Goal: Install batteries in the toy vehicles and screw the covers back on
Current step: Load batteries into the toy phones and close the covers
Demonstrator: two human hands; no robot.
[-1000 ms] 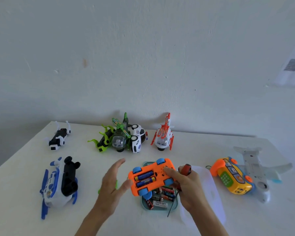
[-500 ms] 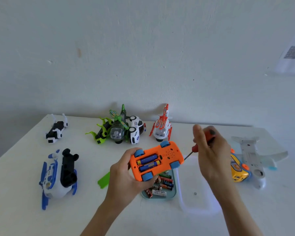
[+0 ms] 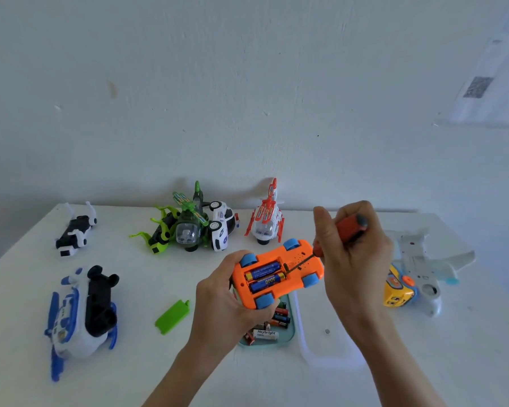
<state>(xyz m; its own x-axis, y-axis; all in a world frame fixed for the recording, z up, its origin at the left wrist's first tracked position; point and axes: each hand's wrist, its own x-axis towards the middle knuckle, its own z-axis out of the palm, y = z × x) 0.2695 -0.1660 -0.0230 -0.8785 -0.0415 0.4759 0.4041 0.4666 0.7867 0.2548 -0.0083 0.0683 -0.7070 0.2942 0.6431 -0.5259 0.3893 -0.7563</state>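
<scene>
Now | your right hand (image 3: 356,254), fist round the screwdriver (image 3: 348,229), has brought its tip to the car's (image 3: 276,273) open battery bay | left hand (image 3: 227,301) grips car | cover still off.

My left hand (image 3: 224,301) grips an orange toy car (image 3: 276,273) w/ blue wheels; two blue-and-gold batteries (image 3: 265,276) sit in its underside. My right hand (image 3: 356,259) holds a red-handled screwdriver (image 3: 348,227) w/ black cap. On the white table (image 3: 27,289): bright green cover (image 3: 172,317), blue-and-white helicopter (image 3: 71,315) w/ black underside, black-and-white toy (image 3: 75,232), green helicopter (image 3: 188,227), white police car (image 3: 222,227), red-and-white helicopter (image 3: 266,221), yellow-orange toy (image 3: 398,290), pale grey plane (image 3: 423,262), teal tray (image 3: 288,333) of mixed-colour batts.
</scene>
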